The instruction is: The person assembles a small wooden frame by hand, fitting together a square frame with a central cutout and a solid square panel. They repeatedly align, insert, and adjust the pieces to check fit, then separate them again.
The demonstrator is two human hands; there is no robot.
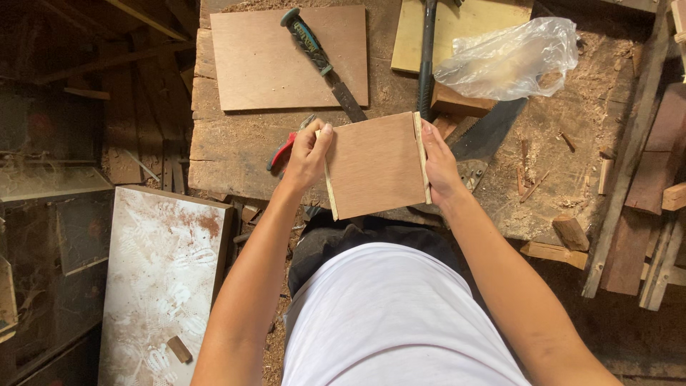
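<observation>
Head view: left hand (306, 156) and right hand (441, 166) grip opposite edges of plywood square (375, 166) above workbench (236, 154).

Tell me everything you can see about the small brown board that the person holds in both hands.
The small brown board is a thin, roughly square panel, seemingly plywood, with a smooth reddish-brown face. A pale wooden strip runs along each of its two side edges. It is held flat-face up, slightly tilted, above the near edge of the workbench. The left hand grips its left edge and the right hand its right edge. Nothing else touches it.
</observation>
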